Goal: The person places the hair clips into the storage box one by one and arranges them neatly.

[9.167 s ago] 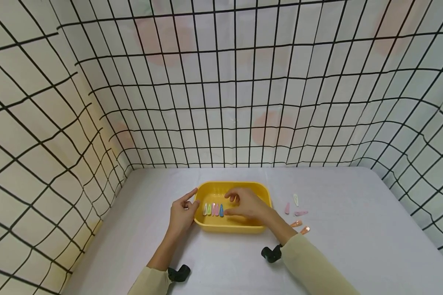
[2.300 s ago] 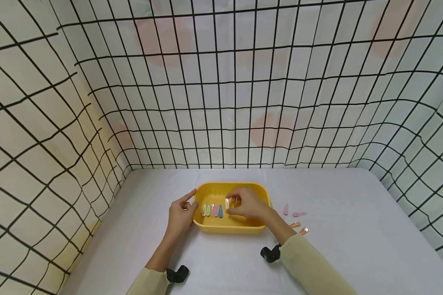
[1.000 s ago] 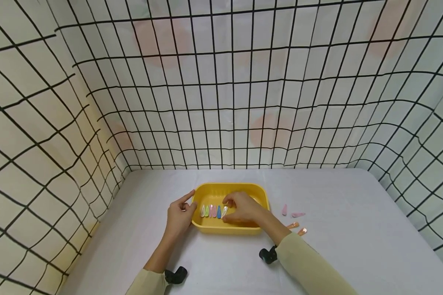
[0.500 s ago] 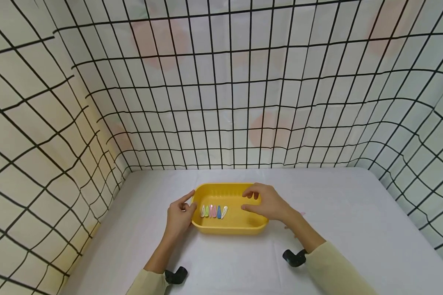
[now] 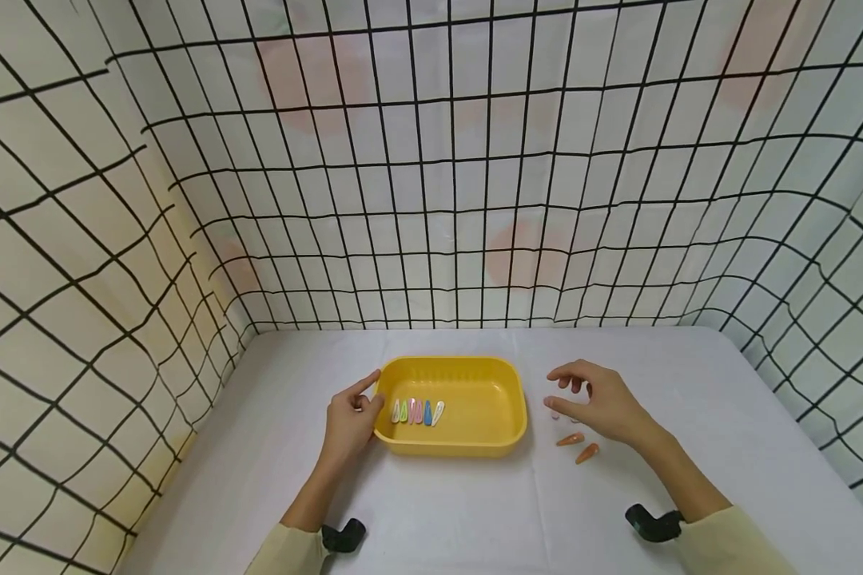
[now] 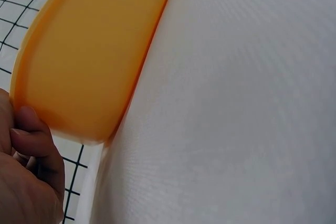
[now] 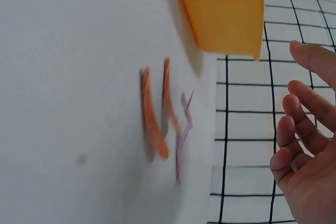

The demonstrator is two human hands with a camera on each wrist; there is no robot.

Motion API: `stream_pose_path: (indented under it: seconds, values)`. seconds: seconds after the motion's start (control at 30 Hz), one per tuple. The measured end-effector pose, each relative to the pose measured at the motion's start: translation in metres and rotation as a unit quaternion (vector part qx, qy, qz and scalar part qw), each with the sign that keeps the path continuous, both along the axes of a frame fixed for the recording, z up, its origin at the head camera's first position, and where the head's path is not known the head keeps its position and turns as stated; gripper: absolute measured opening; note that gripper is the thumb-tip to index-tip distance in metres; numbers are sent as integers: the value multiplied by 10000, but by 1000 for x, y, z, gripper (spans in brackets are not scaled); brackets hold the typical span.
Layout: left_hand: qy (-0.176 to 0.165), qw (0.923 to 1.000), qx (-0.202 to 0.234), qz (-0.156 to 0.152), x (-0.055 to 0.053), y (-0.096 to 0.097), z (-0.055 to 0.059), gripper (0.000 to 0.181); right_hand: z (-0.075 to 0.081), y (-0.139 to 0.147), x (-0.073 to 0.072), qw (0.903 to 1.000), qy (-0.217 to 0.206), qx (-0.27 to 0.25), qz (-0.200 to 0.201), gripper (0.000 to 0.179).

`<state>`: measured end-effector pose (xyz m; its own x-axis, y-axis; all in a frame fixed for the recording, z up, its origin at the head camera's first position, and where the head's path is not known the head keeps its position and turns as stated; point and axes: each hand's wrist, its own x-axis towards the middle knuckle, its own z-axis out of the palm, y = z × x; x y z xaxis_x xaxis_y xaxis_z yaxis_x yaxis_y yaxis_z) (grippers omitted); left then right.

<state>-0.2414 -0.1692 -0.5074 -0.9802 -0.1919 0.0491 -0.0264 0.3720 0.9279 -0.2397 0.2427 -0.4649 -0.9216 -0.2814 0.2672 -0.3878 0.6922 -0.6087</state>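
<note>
A yellow plastic tray (image 5: pixel 475 439) lies on the table, with a row of snap hair clips in its left half. From the left come white, green and pink clips, then a blue hair clip (image 5: pixel 427 413) and a slanted white hair clip (image 5: pixel 438 413). My left hand (image 5: pixel 352 417) pinches the tray's left rim between thumb and fingers. Right of the tray, my right hand (image 5: pixel 602 399) hovers with loosely bent fingers and nothing in them. Below it are two orange hair clips (image 5: pixel 586 454); two pink ones, partly hidden by it, show in the right wrist view as a pink hair clip (image 7: pixel 181 145).
A white cloth (image 5: pixel 431 511) covers the table. Black grid netting (image 5: pixel 460 239) over white sheeting stands along the back and both sides. Each wrist carries a small black camera (image 5: pixel 653 525).
A white hair clip from the table now lies at the right end of the row. My right hand let it go and moved right, out over the loose clips; the left hand stays on the rim.
</note>
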Motion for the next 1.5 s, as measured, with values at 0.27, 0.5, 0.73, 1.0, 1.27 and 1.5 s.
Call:
stream_pose_path:
  seconds: [0.27,0.5,0.73,1.0,1.27,1.5]
  values:
    - [180,9998,13,-69,-2,2,-2,45,-18,32,13,9991,-101,217,-345,41]
    - [158,9998,43,-89,-2,3,-2,45,-33,50,23,9988,-118,186,-441,36]
    - [112,9999,46,-87,-1,4,-2,45,-46,63,37,9992,18,128,-382,32]
    - [93,9999,38,-73,-1,3,-1,46,-55,68,51,9990,-43,149,-418,29]
    - [48,10000,-1,-18,-2,1,-1,46,-60,61,61,9980,-177,244,-548,33]
    - [-23,10000,-51,31,-3,0,-2,46,-60,52,64,9984,-185,233,-482,41]
